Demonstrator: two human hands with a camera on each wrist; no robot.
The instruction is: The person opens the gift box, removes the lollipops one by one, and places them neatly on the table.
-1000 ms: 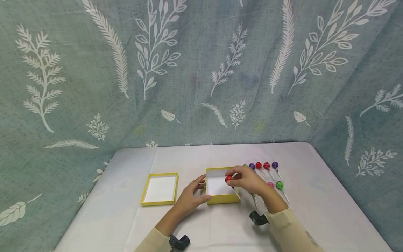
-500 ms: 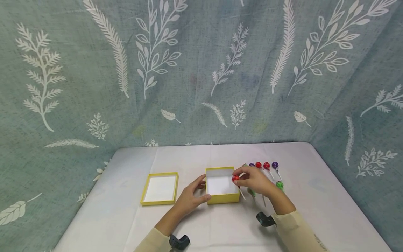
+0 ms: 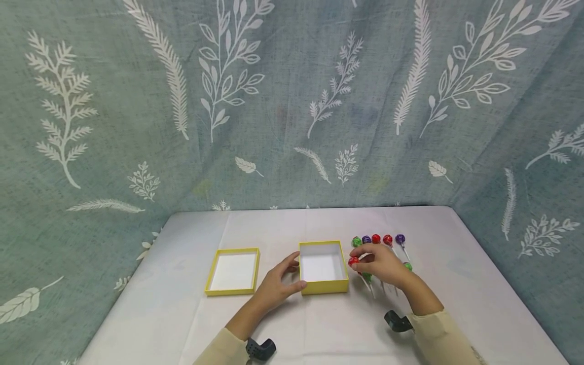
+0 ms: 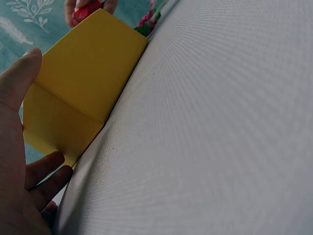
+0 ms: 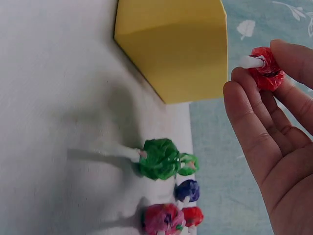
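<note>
My right hand (image 3: 378,263) pinches a red lollipop (image 5: 266,68) by its wrapped head, just right of the box; the white stick points away from the fingers. My left hand (image 3: 279,284) holds the left side of the open yellow box (image 3: 325,287), with the thumb at its front left corner and fingers along the left wall. Its white inside shows bare in the head view. Under and behind my right hand lie more lollipops: a green lollipop (image 5: 160,159), a pink lollipop (image 5: 164,219) and a dark purple lollipop (image 5: 187,190). My hand partly hides them in the head view.
A shallow yellow lid (image 3: 232,292), white inside, lies left of the box. In a back row at the right are several lollipops, among them a red lollipop (image 3: 388,240) and a purple lollipop (image 3: 400,239). A leaf-patterned curtain (image 3: 274,126) hangs behind the white table (image 3: 155,304).
My right hand has moved right with the red lollipop, from over the box's right part to beside it. The green lollipop at the back has come into view. My left hand stays put.
</note>
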